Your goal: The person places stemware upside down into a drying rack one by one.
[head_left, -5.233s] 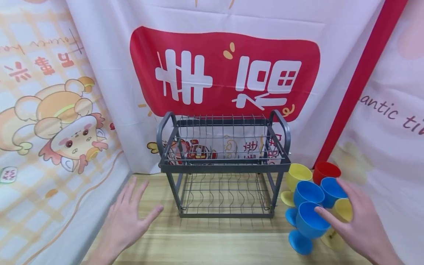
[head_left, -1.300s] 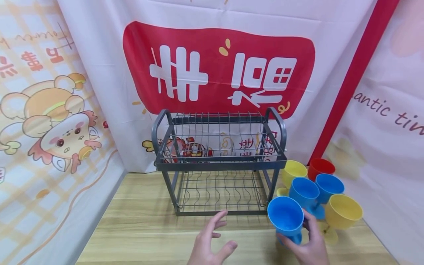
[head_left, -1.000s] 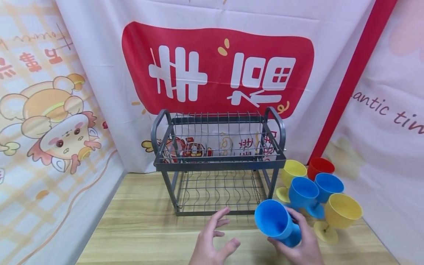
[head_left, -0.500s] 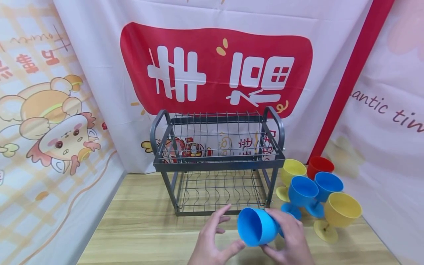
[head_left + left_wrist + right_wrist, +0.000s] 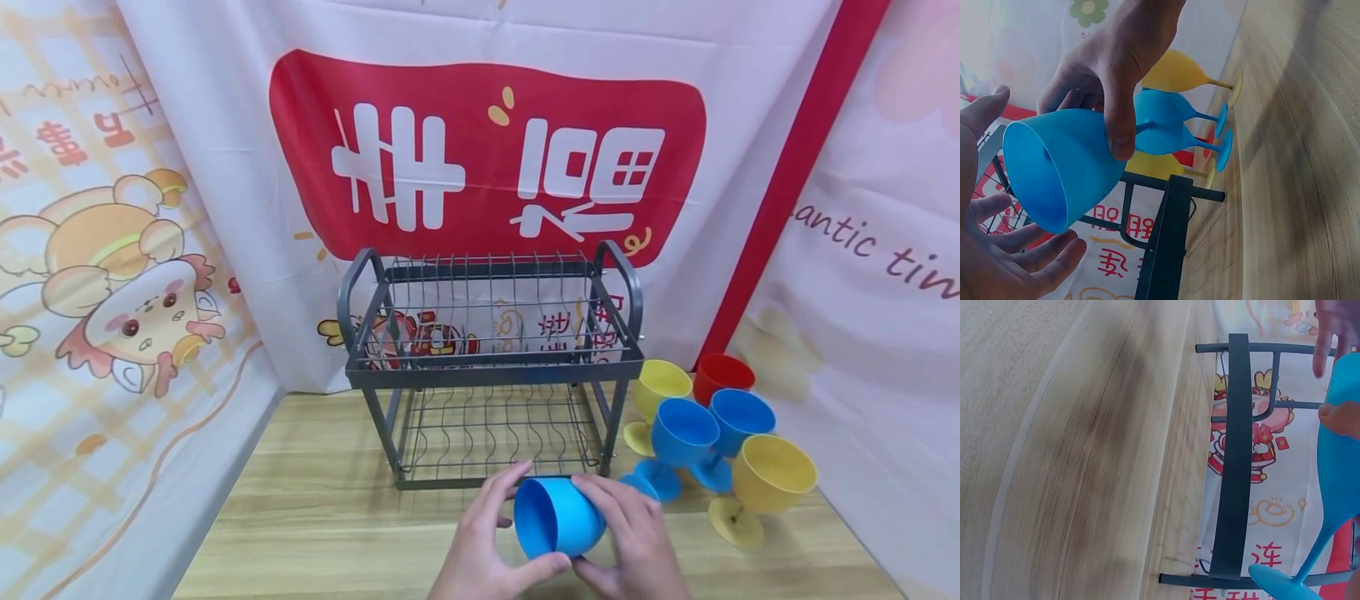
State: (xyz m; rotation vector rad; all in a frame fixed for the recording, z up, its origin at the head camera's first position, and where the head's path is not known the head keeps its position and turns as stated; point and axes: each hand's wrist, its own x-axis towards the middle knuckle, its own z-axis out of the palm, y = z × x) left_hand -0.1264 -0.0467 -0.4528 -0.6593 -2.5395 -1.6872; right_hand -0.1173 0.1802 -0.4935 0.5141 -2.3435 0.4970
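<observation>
My right hand [image 5: 636, 537] grips a blue plastic goblet [image 5: 577, 518] by its bowl, just in front of the rack. The goblet lies tipped on its side in the air, mouth toward my left hand [image 5: 480, 546], stem and foot to the right. My left thumb and spread fingers stand on either side of the mouth, close to the rim but not closed round it. In the left wrist view the right thumb presses along the bowl [image 5: 1088, 165] near the stem. The right wrist view shows the goblet's foot [image 5: 1285, 584] above the table.
A dark two-tier wire dish rack [image 5: 495, 377] stands behind my hands, with no dishes on it. To its right, upright goblets cluster on the wooden table [image 5: 300, 517]: a front yellow goblet [image 5: 772, 477], two blue, a red goblet [image 5: 723, 379] and another yellow. Printed cloth hangs behind.
My right hand has taken the front blue goblet out of the cluster, carried it left and tipped it sideways. My left hand has come from the left side to the goblet's mouth.
</observation>
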